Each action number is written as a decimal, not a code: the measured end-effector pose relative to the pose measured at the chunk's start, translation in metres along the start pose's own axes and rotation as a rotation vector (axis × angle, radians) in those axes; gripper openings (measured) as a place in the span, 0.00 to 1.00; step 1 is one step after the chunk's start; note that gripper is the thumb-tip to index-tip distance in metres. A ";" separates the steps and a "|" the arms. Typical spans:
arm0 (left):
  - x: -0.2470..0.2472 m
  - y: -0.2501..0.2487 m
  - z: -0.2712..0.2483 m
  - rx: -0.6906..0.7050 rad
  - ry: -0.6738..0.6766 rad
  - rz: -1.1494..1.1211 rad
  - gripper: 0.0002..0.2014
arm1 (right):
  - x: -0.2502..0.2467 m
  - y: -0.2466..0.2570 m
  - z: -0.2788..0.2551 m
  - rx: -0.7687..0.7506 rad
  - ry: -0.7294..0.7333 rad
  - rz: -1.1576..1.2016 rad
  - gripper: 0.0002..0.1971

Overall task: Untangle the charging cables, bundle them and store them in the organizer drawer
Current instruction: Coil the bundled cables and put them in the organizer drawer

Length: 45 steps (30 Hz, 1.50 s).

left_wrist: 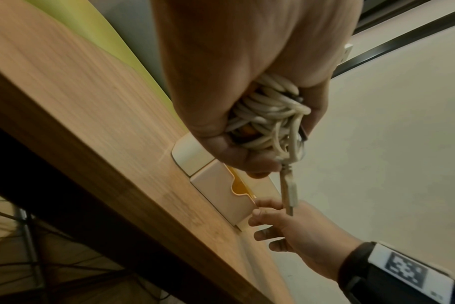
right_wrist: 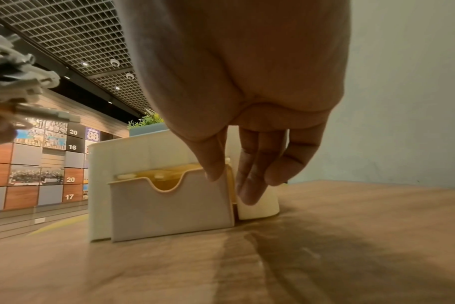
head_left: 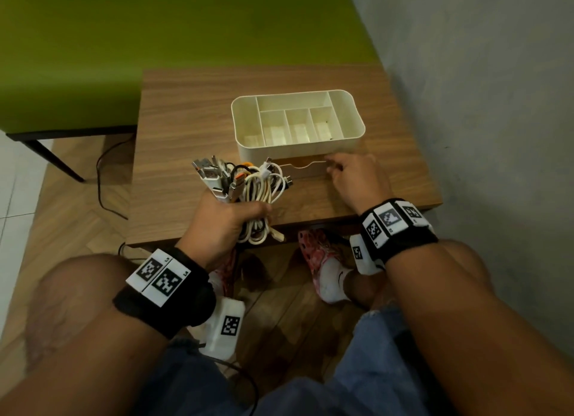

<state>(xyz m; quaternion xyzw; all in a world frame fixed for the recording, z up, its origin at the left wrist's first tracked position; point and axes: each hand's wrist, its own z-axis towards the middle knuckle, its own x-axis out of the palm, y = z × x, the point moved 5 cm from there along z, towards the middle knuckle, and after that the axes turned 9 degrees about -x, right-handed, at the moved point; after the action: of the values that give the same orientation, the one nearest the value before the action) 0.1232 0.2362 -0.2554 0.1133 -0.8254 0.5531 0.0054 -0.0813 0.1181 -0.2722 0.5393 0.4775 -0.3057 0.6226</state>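
Wood table (head_left: 186,105) w/ organizer (head_left: 295,151) beside green bench (head_left: 93,42); L hand (head_left: 223,226) clamps cable bundle (head_left: 264,185), R hand (head_left: 357,179) pinches drawer front (right_wrist: 169,205).

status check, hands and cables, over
Left hand grips the bundle of white, black and orange charging cables. Right hand pinches the cream plastic drawer, partly out of the cream divided organizer. Cable loops hang near the drawer's left end.

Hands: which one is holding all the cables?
The left hand, gripping the whole cable bundle above the table's near edge. The right hand holds no cables; it pinches a corner of the organizer drawer front.
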 end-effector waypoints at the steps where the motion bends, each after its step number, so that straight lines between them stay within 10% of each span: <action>1: 0.000 0.000 0.000 -0.003 -0.002 0.000 0.16 | 0.000 0.001 0.001 -0.015 0.003 -0.010 0.14; 9: 0.003 -0.006 0.008 0.000 0.010 0.075 0.15 | 0.004 0.000 -0.010 -0.071 0.079 -0.006 0.08; 13: 0.027 -0.026 0.013 0.273 0.087 0.571 0.16 | 0.003 0.002 -0.022 -0.046 0.159 0.035 0.05; 20: 0.075 -0.039 0.032 0.368 -0.056 1.174 0.24 | -0.005 0.008 -0.043 -0.032 0.216 -0.028 0.12; 38: 0.094 -0.020 0.056 0.371 -0.030 1.394 0.23 | -0.002 -0.005 -0.054 0.012 0.224 0.049 0.06; 45: 0.089 -0.002 0.074 0.353 0.038 1.504 0.24 | -0.015 -0.007 -0.063 -0.036 0.091 0.253 0.23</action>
<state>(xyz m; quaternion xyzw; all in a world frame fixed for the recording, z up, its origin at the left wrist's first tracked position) 0.0458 0.1522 -0.2707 -0.4882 -0.5799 0.5332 -0.3756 -0.1099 0.1753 -0.2587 0.5974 0.4387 -0.1913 0.6434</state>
